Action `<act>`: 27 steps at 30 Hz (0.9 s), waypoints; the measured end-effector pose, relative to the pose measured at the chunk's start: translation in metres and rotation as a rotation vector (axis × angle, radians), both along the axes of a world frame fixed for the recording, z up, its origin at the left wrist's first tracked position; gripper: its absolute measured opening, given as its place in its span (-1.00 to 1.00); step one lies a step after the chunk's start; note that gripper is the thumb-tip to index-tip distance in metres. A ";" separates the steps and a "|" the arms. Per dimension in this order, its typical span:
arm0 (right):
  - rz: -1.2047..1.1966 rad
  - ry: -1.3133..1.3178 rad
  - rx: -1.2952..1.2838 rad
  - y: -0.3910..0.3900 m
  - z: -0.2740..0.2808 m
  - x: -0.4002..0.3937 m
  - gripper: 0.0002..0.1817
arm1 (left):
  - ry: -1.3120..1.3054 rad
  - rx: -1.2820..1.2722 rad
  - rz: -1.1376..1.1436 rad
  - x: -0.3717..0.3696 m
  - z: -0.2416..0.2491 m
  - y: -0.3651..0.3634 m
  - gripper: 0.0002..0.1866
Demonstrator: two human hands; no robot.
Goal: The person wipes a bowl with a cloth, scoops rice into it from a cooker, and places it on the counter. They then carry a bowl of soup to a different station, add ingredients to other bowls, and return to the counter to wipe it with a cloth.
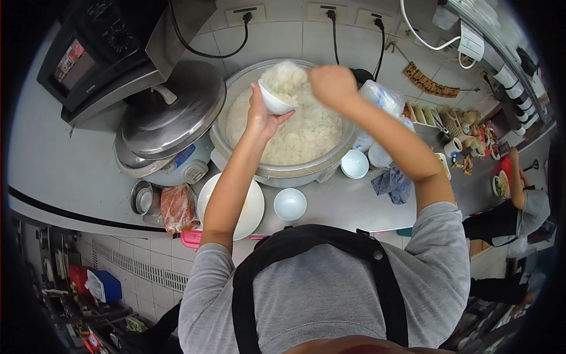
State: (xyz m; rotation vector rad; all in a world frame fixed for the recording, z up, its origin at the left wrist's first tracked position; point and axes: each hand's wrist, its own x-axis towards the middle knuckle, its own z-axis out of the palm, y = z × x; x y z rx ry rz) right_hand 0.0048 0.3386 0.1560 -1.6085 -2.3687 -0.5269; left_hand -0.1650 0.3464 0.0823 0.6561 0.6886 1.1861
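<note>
Over a large round cooker full of white rice [306, 138], my left hand [265, 118] holds a small white bowl [275, 104], which is tilted. Heaped rice [284, 78] stands at the bowl's mouth. My right hand [333, 85] is closed in a fist just right of the heap; what it grips is blurred and hidden. On the steel counter in front of the cooker sits an empty bowl [290, 204]. More small bowls [354, 163] stand by the cooker's right side. A white plate [250, 212] lies partly under my left forearm.
A big metal lid [174, 112] rests on another cooker [186, 168] at the left, below a microwave [88, 59]. A wrapped reddish packet [178, 207], metal cups [143, 199] and a dark cloth [393, 184] lie on the counter. Another person [519, 215] stands at the far right.
</note>
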 end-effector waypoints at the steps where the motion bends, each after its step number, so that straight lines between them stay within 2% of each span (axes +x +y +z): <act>1: 0.034 -0.071 0.075 -0.011 -0.011 -0.009 -0.69 | 0.001 0.005 -0.007 0.003 0.000 0.006 -0.33; 5: 0.044 -0.070 0.222 -0.032 -0.045 -0.023 -0.55 | -0.058 -0.019 0.038 0.009 0.005 0.012 -0.30; 7: 0.108 0.164 0.211 -0.026 -0.039 -0.007 -0.52 | -0.056 -0.021 0.050 0.008 0.006 0.009 -0.27; 11: 0.047 0.356 0.265 -0.037 -0.029 0.007 -0.52 | -0.113 -0.033 0.100 0.003 0.009 0.006 -0.28; 13: 0.230 0.298 0.174 -0.042 -0.040 0.007 -0.47 | -0.126 -0.028 0.120 0.002 0.009 0.007 -0.29; 17: 0.190 0.415 0.202 -0.014 -0.039 0.025 -0.55 | -0.120 -0.015 0.088 -0.008 0.009 0.003 -0.28; 19: 0.073 0.722 0.150 -0.001 -0.048 0.027 -0.67 | -0.137 -0.021 0.101 -0.010 0.009 -0.002 -0.28; 20: 0.074 0.725 0.147 0.008 -0.056 0.025 -0.67 | -0.182 -0.006 0.125 -0.010 0.009 -0.005 -0.28; 22: -0.026 0.949 -0.313 0.022 -0.069 0.020 -0.73 | -0.225 0.015 0.150 -0.013 0.007 -0.005 -0.27; 23: -0.022 0.947 -0.312 0.023 -0.074 0.017 -0.73 | -0.290 0.071 0.131 -0.015 0.005 -0.005 -0.26; 25: -0.070 0.647 -0.181 0.023 -0.082 0.012 -0.75 | -0.357 0.127 0.118 -0.017 0.004 -0.006 -0.25; 26: -0.065 0.644 -0.184 0.024 -0.082 0.012 -0.75 | -0.362 0.184 0.134 -0.019 0.004 -0.009 -0.24; 27: -0.116 0.391 -0.166 0.025 -0.082 0.014 -0.77 | -0.364 0.239 0.149 -0.021 0.005 -0.011 -0.23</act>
